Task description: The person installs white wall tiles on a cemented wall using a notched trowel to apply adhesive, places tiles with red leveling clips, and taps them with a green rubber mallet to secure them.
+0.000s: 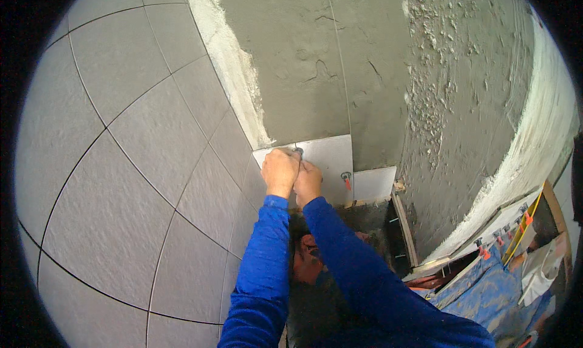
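Note:
My left hand (280, 167) is at the upper left of a white tile (328, 157) on the lower wall, its fingers curled around a small dark grey piece (299, 151) at the tile's top edge. My right hand (308, 181) is just below and beside it, fingers bent and partly hidden behind the left, so I cannot make out what they hold. A red-handled levelling clip (347, 180) sits near the tile's right edge, beside a second, smaller white tile (373, 182).
Grey tiles (124, 141) cover the left wall. Grey mortar (376, 63) coats the wall ahead and right. Below lie a wooden frame (402, 226) and reddish rubble (306, 257). At lower right are blue sheeting (461, 293), several red clips and a yellow strip (521, 229).

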The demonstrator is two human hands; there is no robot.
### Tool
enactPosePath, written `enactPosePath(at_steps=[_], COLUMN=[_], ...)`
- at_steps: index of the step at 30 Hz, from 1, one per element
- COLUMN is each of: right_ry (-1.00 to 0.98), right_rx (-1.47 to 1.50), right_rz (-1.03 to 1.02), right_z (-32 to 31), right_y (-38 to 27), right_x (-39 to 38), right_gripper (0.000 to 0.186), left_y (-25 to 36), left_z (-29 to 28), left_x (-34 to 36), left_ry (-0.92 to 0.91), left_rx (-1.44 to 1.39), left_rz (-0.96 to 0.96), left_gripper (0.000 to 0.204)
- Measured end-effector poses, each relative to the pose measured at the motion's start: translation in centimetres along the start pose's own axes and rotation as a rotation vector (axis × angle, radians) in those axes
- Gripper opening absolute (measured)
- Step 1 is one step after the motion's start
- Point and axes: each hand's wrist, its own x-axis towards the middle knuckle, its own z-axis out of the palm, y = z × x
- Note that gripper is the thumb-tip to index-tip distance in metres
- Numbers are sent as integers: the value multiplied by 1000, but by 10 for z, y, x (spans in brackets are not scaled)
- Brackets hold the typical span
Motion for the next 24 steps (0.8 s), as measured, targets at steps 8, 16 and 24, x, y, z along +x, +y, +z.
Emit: enactPosePath(at_steps=[8, 16, 24], right_ry=[-72, -107, -85], right_rx=[27, 29, 48], right_rz=[53, 137, 134], right_z=[-4, -6, -2], right_y=[-13, -24, -29], right_x=[-8, -12, -14], right_gripper=[28, 27, 31], left_y=[-14, -11, -33], left_z=[-8, -6, 28], left_x=[-2, 0, -5], left_ry=[-495, -189, -540], left_rx=[-1067, -390, -1453], left_rz=[-600, -254, -713], left_gripper=[22, 44, 31])
